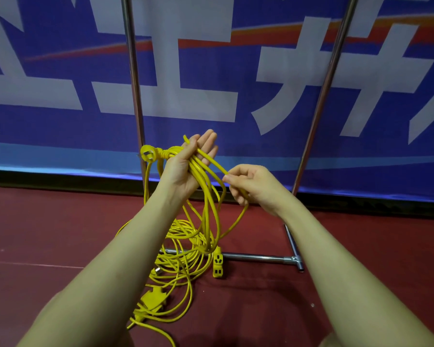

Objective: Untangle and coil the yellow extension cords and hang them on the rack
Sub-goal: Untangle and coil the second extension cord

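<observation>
Several loops of a yellow extension cord (pixel 206 194) hang over the palm of my left hand (pixel 186 166), raised with its fingers straight and the thumb laid over the strands. A yellow plug (pixel 147 153) sticks out to the left of that hand. My right hand (pixel 251 186) pinches one strand of the same cord a little to the right. The loops drop to a tangled yellow pile (pixel 178 256) on the floor, with a yellow socket block (pixel 217 264) and more plugs (pixel 152 298) in it. The metal rack (pixel 133 71) stands behind.
The rack's second upright (pixel 326 91) rises at the right, and its base bar (pixel 261 258) lies on the dark red floor (pixel 348 234) beside the pile. A blue banner with large white characters (pixel 211 78) forms the wall behind the rack.
</observation>
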### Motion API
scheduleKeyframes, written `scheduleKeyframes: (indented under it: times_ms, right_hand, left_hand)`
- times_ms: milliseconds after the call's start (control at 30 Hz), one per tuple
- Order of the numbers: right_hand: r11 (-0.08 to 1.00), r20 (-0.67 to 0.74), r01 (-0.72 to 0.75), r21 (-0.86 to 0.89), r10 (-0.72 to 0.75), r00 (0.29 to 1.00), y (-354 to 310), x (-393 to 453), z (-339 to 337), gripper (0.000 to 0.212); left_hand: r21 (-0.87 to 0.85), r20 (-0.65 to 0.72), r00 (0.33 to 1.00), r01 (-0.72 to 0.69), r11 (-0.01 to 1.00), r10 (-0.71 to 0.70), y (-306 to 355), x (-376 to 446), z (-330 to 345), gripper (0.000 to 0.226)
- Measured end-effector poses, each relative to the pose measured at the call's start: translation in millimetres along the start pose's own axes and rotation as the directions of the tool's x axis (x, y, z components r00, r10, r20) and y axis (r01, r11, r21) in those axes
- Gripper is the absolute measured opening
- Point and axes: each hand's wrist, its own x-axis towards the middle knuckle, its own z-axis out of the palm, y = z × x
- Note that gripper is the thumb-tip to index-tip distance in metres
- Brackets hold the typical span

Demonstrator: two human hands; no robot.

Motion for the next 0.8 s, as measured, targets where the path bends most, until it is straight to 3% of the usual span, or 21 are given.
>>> scheduleKeyframes:
  times_ms: [200, 500, 667, 800]
  right_hand:
    - [0.997, -0.096, 0.073, 0.018, -0.071, 0.993, 10.2, -0.1, -1.1, 0.013]
    - [0.989, -0.119, 0.147, -0.007, -0.146, 0.982, 1.7, 6.4, 8.4, 0.012]
    - [0.993, 0.085, 0.075, -0.095, -0.067, 0.994, 14.2, 7.6, 11.8, 0.015]
    - [0.999, 0.108, 0.051, 0.011, -0.052, 0.993, 12.8, 7.2, 9.7, 0.013]
  left_hand:
    - [-0.087, -0.085, 0.994, -0.069, 0.994, 0.061, 2.0, 1.2, -3.6, 0.012]
    - [-0.050, -0.005, 1.000, -0.002, 0.999, 0.002, -0.1, -6.9, 4.2, 0.018]
    - [-0.033, 0.003, 1.000, -0.014, 0.999, 0.014, 0.3, -5.3, 4.0, 0.020]
    - [-0.005, 0.031, 0.999, -0.032, 0.999, 0.032, 0.6, -3.7, 4.9, 0.020]
